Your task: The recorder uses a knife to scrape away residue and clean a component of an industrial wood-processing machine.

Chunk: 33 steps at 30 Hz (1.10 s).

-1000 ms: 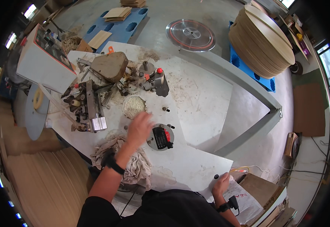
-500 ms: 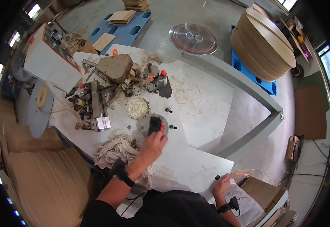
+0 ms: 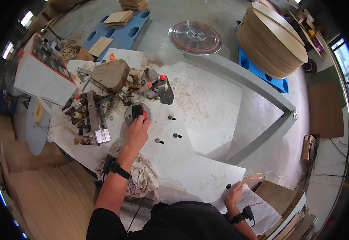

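Note:
My left hand (image 3: 137,134) grips the black-and-red handle (image 3: 139,111) of a round metal lid (image 3: 128,117). The lid lies flat on the white machine tabletop (image 3: 206,178); no white granules show around it. Just beside it stands the soiled machine head (image 3: 152,84) with a red knob. Below my left forearm is a crumpled, stained cloth (image 3: 144,176). At the near right corner of the tabletop my right hand (image 3: 233,195) rests by the edge, fingers loosely extended, close to a small black knob (image 3: 228,186). Nothing can be seen in it.
Several black bolts (image 3: 177,136) stick up right of the lid. A grey angled frame (image 3: 258,86) extends beyond the tabletop at right. A white control box (image 3: 42,76) stands at left. Stacked boards (image 3: 50,200) lie near left, round boards (image 3: 268,44) on a blue pallet far right.
My left hand has moved the lid leftward and away from me, over the round opening of white granules, which is now hidden. The view has shifted slightly. My right hand stays at the corner.

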Motion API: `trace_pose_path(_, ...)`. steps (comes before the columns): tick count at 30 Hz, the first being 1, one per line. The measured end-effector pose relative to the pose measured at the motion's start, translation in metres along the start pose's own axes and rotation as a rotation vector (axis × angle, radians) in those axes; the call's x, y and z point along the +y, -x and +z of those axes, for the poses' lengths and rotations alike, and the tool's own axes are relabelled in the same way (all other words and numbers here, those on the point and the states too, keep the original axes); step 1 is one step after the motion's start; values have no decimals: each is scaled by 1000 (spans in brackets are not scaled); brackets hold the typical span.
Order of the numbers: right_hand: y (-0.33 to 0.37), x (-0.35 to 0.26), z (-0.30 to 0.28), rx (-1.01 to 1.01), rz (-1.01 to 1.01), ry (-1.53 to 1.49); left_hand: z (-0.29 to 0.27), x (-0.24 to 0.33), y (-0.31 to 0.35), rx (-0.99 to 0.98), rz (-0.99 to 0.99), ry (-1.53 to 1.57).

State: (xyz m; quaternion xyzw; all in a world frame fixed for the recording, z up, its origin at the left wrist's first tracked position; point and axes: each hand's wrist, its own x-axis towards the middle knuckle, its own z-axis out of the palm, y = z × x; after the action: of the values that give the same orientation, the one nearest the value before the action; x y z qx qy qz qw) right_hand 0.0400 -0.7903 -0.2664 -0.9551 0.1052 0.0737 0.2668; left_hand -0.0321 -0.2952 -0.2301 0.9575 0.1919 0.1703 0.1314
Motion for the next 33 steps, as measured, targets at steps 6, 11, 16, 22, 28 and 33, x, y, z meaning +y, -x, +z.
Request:
trace_pose_path(6,0,-4,-1,-20,21,-24,-3,-3,0,4,-7,78)
trace_pose_path(11,1,-9,-6,-80,53,-24,-14,-5,2,-119,14,48)
trace_pose_path(16,2,-9,-4,-22,-14,-56,-18,-1,-5,-236,65,-16)
trace_pose_path(22,3,-8,-5,-27,-28,-56,-8,-17,6,-154,64,81)
trace_pose_path(28,5,-14,-6,-41,5,4,-8,-25,6,-152,77,205)
trace_pose_path(33,7,-23,-12,-81,55,44,-5,-28,8,-133,21,341)
